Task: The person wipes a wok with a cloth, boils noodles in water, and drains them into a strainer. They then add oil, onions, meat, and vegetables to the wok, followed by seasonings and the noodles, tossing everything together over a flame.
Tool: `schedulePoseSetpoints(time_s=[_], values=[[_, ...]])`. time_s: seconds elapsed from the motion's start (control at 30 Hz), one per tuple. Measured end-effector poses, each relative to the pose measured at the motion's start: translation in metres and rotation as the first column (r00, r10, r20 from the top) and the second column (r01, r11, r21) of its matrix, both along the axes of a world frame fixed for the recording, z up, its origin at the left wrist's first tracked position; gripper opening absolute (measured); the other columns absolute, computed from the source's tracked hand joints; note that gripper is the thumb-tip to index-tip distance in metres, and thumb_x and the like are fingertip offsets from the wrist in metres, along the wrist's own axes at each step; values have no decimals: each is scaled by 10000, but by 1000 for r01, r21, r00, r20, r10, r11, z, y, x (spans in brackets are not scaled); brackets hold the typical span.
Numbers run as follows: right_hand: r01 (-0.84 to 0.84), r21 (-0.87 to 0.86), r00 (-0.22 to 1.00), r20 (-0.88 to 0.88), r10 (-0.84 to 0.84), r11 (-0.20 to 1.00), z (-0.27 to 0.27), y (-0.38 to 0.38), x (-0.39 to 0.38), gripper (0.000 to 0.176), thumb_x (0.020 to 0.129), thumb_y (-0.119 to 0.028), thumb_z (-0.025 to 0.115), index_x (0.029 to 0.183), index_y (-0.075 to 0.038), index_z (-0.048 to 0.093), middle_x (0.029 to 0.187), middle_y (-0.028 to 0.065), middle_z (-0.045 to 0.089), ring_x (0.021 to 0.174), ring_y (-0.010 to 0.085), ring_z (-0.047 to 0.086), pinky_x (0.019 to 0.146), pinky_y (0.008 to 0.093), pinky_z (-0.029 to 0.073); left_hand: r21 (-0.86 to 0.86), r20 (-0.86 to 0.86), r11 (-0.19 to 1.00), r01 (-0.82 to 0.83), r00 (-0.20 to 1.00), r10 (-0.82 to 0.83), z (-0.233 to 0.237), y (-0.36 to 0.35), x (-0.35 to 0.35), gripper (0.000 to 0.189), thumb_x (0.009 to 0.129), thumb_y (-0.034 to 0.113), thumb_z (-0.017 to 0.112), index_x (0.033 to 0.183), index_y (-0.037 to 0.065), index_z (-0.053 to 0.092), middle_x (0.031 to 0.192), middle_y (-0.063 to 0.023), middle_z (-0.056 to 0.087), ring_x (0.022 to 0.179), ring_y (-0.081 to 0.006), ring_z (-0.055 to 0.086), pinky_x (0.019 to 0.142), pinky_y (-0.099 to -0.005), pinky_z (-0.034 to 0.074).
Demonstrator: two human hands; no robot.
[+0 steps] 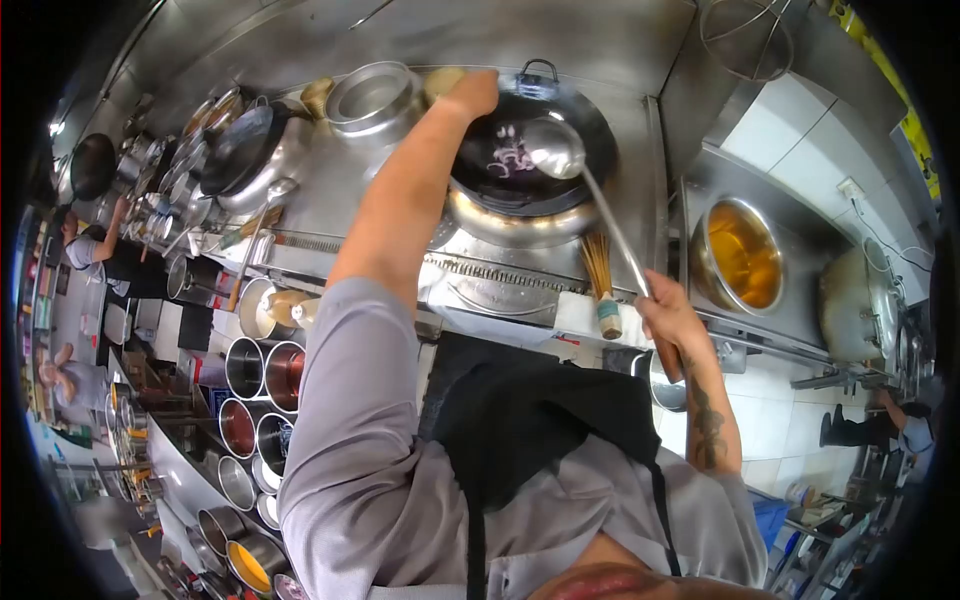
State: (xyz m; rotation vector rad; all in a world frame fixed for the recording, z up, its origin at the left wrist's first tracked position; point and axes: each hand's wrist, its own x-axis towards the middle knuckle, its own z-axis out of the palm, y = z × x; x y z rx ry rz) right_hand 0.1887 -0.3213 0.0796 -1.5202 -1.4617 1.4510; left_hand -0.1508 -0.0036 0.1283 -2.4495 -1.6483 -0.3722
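Note:
My right hand (672,312) is closed around the wooden-ended handle of a long ladle (555,148). The ladle's shiny bowl is inside a black wok (510,190), beside some pale purple-white pieces (512,150) that look like sliced onion. At the wok's upper left rim my left hand (474,94) is closed; whatever its fingers hold is hidden. The wok sits on a round burner ring, and its loop handle (540,70) stands at the far side. Below the wok, a bamboo brush (602,285) leans near the stove's front edge.
A metal pot of amber liquid (740,255) stands to the right. Stacked metal rings (375,98) and another wok (245,150) are at left. Several containers (240,425) line the lower left. A strainer (746,40) hangs at upper right. Other people (95,245) are farther off.

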Motion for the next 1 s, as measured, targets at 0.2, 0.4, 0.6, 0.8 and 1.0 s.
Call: schedulePoseSetpoints(time_s=[0.2,0.4,0.6,0.8,1.0], values=[[-282,121,903,368,220,952,-15,39,-23,411,802,-42,552,1204,35,524,760,141,604,554,198,560,527,326,461,-51,68,994,-92,993,95,27,-26,12,323,790,179,588,1098,112,656,988,-180,672,947,-324,640,855,-421,487],[-198,322,750,658,-69,926,-61,126,-59,355,762,-62,555,1104,34,552,877,267,637,844,382,633,757,430,497,-189,546,968,168,837,-38,-9,-32,-6,555,782,208,721,1285,67,534,1062,-182,645,944,-230,623,792,-344,498],[-302,293,831,547,101,907,-76,152,-50,360,784,-76,547,1126,31,571,776,190,644,684,277,646,646,382,509,-215,977,935,282,68,204,0,-78,-21,476,824,147,689,1239,-1,509,923,-68,601,811,-124,559,685,-239,461],[-258,246,828,554,83,934,-66,161,-56,369,794,-93,552,1145,18,578,781,184,634,684,259,630,642,357,500,-81,915,989,126,-383,124,-20,-126,-36,193,840,114,634,1013,54,572,782,-12,550,491,-62,433,391,-226,306],[-415,235,860,418,294,879,-78,158,-41,328,822,-114,565,1134,-18,604,670,49,555,531,157,535,475,328,443,-331,930,930,161,-113,350,-64,-293,-57,301,866,318,619,1018,58,630,763,-10,580,643,-114,548,513,-252,419]])
